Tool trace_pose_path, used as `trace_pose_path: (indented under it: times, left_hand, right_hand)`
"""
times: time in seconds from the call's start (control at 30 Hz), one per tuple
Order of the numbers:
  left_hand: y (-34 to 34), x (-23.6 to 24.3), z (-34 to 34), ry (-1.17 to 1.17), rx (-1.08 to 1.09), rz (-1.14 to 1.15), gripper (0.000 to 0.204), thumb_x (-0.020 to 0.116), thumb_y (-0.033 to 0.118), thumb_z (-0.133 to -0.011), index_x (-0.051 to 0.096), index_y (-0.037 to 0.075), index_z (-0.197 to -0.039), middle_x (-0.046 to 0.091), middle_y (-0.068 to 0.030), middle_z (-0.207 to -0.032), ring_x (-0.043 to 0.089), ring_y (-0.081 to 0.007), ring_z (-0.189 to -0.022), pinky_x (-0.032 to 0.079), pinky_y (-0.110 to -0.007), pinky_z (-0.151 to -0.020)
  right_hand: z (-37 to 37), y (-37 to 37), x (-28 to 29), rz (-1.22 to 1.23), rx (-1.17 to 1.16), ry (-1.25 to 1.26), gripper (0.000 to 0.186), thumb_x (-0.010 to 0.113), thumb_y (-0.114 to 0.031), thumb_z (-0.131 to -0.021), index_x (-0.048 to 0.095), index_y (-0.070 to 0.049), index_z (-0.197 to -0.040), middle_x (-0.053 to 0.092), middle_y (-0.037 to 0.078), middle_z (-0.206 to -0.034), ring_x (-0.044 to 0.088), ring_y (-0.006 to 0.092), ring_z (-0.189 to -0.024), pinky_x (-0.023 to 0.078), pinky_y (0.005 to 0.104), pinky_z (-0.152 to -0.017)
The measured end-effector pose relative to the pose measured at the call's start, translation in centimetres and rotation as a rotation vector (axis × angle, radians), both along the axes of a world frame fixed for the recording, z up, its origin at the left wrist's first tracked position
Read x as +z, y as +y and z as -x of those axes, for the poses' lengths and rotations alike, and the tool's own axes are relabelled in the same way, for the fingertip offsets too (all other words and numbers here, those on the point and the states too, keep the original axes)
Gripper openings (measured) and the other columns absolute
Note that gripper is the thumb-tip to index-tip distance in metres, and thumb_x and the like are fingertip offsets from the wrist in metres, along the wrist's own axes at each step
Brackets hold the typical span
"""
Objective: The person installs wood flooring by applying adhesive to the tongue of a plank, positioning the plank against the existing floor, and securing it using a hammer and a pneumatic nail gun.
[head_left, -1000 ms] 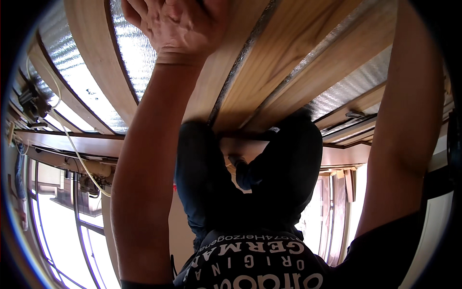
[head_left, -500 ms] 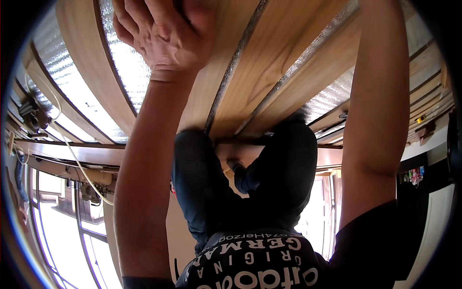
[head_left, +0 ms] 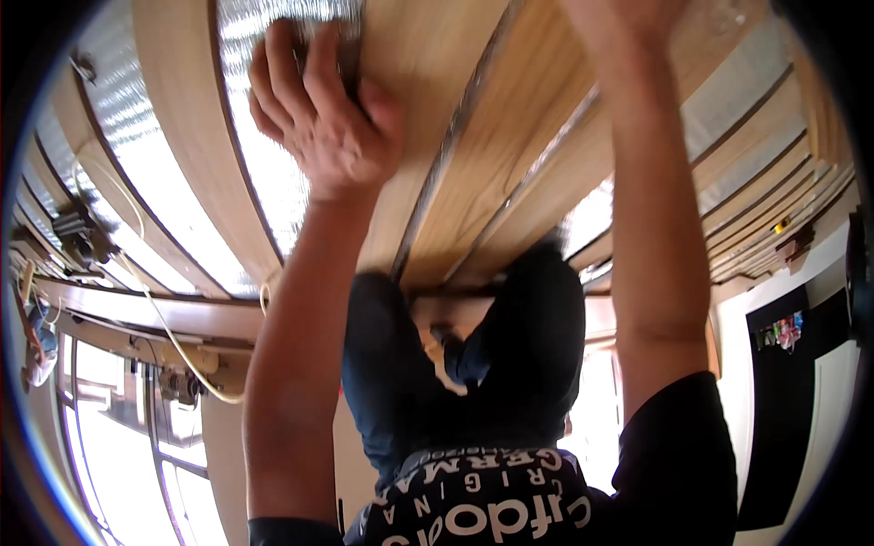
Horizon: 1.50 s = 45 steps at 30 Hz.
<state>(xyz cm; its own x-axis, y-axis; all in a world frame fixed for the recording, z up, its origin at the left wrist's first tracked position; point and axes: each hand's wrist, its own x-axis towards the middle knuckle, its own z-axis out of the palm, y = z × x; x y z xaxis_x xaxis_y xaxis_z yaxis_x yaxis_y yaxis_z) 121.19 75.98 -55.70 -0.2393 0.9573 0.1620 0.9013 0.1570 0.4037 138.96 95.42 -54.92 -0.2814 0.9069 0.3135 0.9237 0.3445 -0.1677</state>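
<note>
The left hand (head_left: 319,114) is seen raised overhead, its fingers curled loosely and pressed against the ceiling where a pale wooden plank (head_left: 428,118) meets a strip of silver foil insulation (head_left: 264,136). Nothing is gripped in it; the fingertips are laid on the foil and on the plank's edge. The right hand (head_left: 628,14) is cut off by the upper edge of the picture, so whether it is open or closed cannot be told. Only its wrist and forearm are seen, stretched up against a second wooden plank (head_left: 537,100).

The 2 planks are set side by side, parted by a narrow dark gap with a metal edge. Further planks and foil strips are seen curving away to both sides.

Beyond the arms, a second person in a dark shirt (head_left: 473,364) is seen just under the ceiling, between the 2 forearms. A pale cable (head_left: 173,337) is hung along a wooden beam at the left, above bright windows (head_left: 109,437). A dark doorway (head_left: 783,391) is seen at the right.
</note>
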Motion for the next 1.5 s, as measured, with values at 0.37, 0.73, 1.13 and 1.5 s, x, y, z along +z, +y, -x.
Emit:
trace_pose_path:
  times: [0.37,0.73,1.13,1.5]
  left_hand:
    - [0.6,2.5,0.1,0.022,0.053,0.125,0.053,0.044,0.036,-0.102,0.053,0.005,-0.144,0.043,-0.0256,-0.158,0.037,-0.0475,-0.146,0.023,-0.057,-0.12]
    - [1.1,2.6,0.3,0.053,0.043,0.103,0.054,0.042,0.037,-0.102,0.052,0.004,-0.143,0.044,-0.0254,-0.157,0.038,-0.0474,-0.146,0.025,-0.058,-0.12]
    - [1.5,3.0,-0.3,0.083,0.025,0.099,0.056,0.036,0.043,-0.107,0.05,0.004,-0.144,0.043,-0.0238,-0.159,0.037,-0.0458,-0.147,0.025,-0.059,-0.119]
    - [0.6,2.9,0.0,0.086,0.066,0.122,0.059,0.033,0.047,-0.107,0.049,0.006,-0.146,0.04,-0.024,-0.16,0.035,-0.0458,-0.148,0.025,-0.061,-0.118]
  right_hand:
    - [0.9,0.6,1.0,0.078,-0.036,-0.014,0.055,0.067,-0.021,-0.083,0.057,-0.002,-0.134,0.05,0.015,-0.135,0.049,0.034,-0.13,0.033,0.0507,-0.113]
    - [0.3,0.5,2.2,0.155,-0.092,0.031,0.064,0.067,-0.028,-0.084,0.054,-0.001,-0.141,0.049,0.016,-0.141,0.046,0.0367,-0.135,0.032,0.0535,-0.116]
    - [-0.6,0.6,3.2,0.212,-0.083,0.054,0.064,0.063,-0.03,-0.089,0.051,0.001,-0.144,0.043,0.017,-0.146,0.041,0.0359,-0.14,0.029,0.0547,-0.12]
    - [-20.1,8.0,9.6,0.531,-1.218,1.941,0.089,0.074,-0.053,-0.094,0.035,0.003,-0.152,0.045,0.017,-0.147,0.053,0.0279,-0.122,0.044,0.0476,-0.11]
